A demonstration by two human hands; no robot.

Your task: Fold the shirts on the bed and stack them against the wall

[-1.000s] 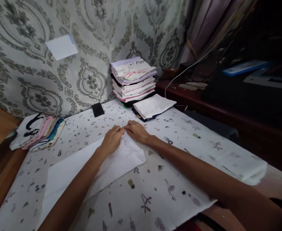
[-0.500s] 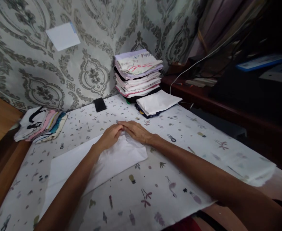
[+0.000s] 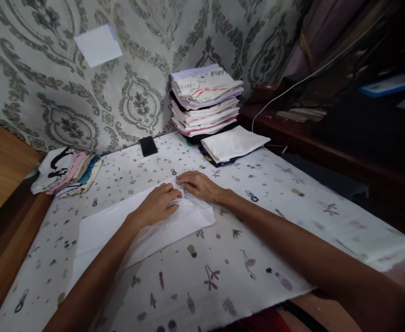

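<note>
Presently I see a white cloth (image 3: 102,221) spread over the printed cover (image 3: 257,299), partly beneath the left forearm. The left hand (image 3: 157,205) rests on it, fingers curled; the right hand (image 3: 198,185) bends over its rumpled far end, just beside. Whether either pinches fabric, I can't quite tell from my end. Beyond lie a folded pile (image 3: 64,173) at left, a black flat object (image 3: 149,146), a folded white piece (image 3: 235,142) and, just behind that piece, a tall clothes stack (image 3: 205,103).
</note>
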